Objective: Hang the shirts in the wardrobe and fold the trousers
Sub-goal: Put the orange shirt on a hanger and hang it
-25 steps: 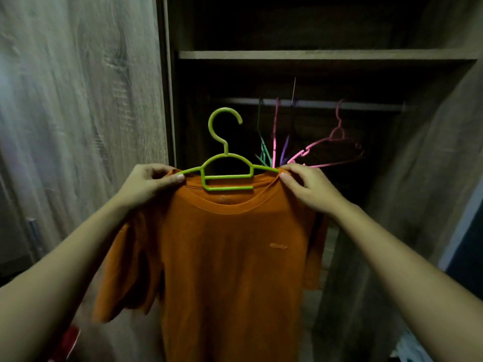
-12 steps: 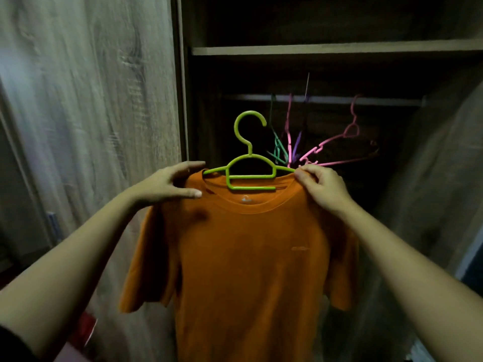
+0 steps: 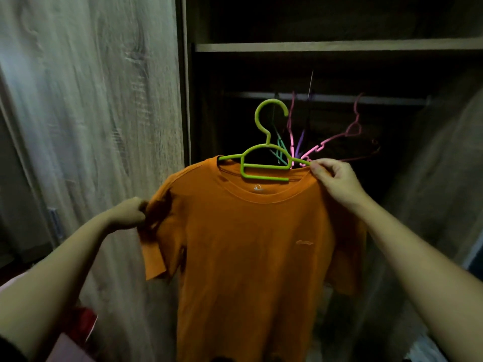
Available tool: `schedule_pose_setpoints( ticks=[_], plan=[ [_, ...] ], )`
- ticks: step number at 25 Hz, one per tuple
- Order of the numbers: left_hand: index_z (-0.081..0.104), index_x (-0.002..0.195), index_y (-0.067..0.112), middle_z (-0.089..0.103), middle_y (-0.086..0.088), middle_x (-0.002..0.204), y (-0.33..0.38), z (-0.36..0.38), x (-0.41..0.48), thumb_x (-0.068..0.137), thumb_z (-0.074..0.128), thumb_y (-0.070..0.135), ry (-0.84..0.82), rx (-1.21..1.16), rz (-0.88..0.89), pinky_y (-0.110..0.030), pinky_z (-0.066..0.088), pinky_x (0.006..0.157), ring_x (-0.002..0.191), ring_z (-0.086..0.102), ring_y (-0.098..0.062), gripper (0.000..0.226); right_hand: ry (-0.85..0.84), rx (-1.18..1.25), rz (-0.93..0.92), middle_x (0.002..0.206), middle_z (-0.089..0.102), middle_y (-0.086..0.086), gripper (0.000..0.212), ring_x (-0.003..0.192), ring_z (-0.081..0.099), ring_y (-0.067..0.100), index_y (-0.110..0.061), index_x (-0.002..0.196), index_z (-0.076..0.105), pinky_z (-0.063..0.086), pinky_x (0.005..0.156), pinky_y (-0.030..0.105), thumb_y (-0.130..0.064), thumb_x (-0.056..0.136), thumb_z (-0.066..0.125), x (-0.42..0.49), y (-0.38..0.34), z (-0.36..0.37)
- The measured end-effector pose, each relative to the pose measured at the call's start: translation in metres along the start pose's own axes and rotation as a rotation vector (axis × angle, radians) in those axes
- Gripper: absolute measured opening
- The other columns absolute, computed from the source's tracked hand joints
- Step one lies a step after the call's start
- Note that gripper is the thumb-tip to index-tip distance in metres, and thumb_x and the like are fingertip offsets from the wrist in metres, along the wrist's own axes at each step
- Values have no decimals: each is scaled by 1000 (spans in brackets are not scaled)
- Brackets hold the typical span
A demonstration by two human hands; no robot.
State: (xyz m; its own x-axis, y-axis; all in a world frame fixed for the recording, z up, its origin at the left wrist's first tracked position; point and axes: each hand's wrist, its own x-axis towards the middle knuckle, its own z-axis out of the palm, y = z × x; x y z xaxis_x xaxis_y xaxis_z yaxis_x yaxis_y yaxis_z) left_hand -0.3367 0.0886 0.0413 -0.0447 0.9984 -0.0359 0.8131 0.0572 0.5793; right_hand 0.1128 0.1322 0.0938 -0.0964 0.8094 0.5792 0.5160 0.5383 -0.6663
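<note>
Head view looks into an open wooden wardrobe (image 3: 326,46), where an orange short-sleeved cotton T-shirt (image 3: 248,244) hangs on a lime-green plastic hanger (image 3: 264,163) held up in front of the dark hanging compartment. The hanger's arms run inside the collar, its hook standing upright and free, just below and in front of the pale metal rail (image 3: 366,99), not on it. The right hand (image 3: 337,182) has its grip pinched together on the shirt's shoulder seam and the hanger's right arm tip, thumb and forefinger clamped on both. The left hand (image 3: 128,212) sits lower and to the side, its grip closed on the cloth at the shirt's left sleeve, bunching it into dark folds. Behind the green hook, a cluster of empty coloured plastic hangers (image 3: 313,142), pink, purple and teal, dangles from the rail. A pale wood-grain wardrobe door (image 3: 91,126) stands left of the shirt, blurred.
</note>
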Motion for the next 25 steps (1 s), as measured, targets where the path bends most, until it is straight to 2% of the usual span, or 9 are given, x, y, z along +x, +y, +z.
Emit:
schedule_pose_setpoints(
  ticks=[3, 5, 9, 13, 16, 17, 19, 22, 25],
  plan=[
    [49, 128, 26, 59, 2, 119, 43, -14, -16, 71, 60, 23, 127, -417, 293, -28, 48, 78, 100, 58, -12, 58, -41, 19, -17, 100, 69, -7, 33, 105, 62, 17, -46, 91, 66, 46, 96, 49, -71, 76, 51, 5, -1, 9],
    [50, 125, 33, 56, 9, 121, 72, -17, -21, 75, 57, 47, 171, -293, 436, -27, 43, 89, 107, 54, -6, 52, -55, 34, -27, 102, 68, -6, 19, 107, 60, 15, -39, 96, 66, 44, 100, 47, -51, 86, 55, 4, -2, 17],
    [62, 72, 31, 62, 17, 70, 83, -16, -30, 67, 50, 79, 214, 2, 550, -8, 42, 59, 68, 59, 4, 50, -102, -17, -37, 99, 69, -9, 16, 101, 61, 12, -37, 96, 66, 44, 98, 47, -44, 89, 55, 4, -9, 29],
    [59, 62, 25, 53, 13, 51, 67, -20, -43, 76, 57, 61, 397, -57, 567, -10, 32, 46, 48, 49, 1, 38, -41, -375, -131, 113, 59, -1, 25, 107, 54, 13, -29, 114, 59, 38, 97, 39, -36, 91, 54, 10, -36, 61],
    [46, 45, 26, 49, 16, 42, 75, -21, -52, 85, 66, 33, 521, 45, 505, -9, 33, 46, 48, 51, 2, 45, -151, -74, -57, 94, 60, -3, 21, 76, 55, 0, -18, 109, 61, 45, 71, 16, -27, 91, 56, -4, -85, 112],
    [47, 47, 29, 49, 13, 42, 79, -21, -52, 86, 65, 29, 549, 68, 502, -10, 34, 47, 50, 53, 2, 42, -238, 57, 44, 93, 63, -4, 22, 76, 57, 1, -18, 109, 61, 47, 75, 15, -30, 92, 53, -6, -100, 127],
    [59, 61, 25, 56, 8, 53, 90, -18, -50, 87, 64, 30, 605, 139, 484, -17, 38, 52, 56, 58, -5, 27, -319, 336, 230, 97, 65, -4, 28, 85, 61, 5, -16, 114, 61, 49, 91, 26, -32, 96, 47, -2, -118, 150],
    [63, 76, 17, 65, -8, 69, 109, -2, -40, 89, 57, 38, 706, 234, 390, -34, 44, 60, 73, 63, -31, 25, -261, 562, 362, 88, 64, -1, 28, 88, 60, 9, -13, 111, 63, 50, 85, 26, -31, 95, 48, 22, -119, 165],
    [60, 87, 17, 62, -4, 75, 132, 17, -29, 93, 49, 41, 751, 222, 363, -34, 44, 61, 79, 63, -32, 27, -228, 624, 451, 104, 66, 5, 37, 100, 61, 16, -18, 116, 61, 51, 89, 33, -38, 85, 62, 46, -108, 173]
  ],
)
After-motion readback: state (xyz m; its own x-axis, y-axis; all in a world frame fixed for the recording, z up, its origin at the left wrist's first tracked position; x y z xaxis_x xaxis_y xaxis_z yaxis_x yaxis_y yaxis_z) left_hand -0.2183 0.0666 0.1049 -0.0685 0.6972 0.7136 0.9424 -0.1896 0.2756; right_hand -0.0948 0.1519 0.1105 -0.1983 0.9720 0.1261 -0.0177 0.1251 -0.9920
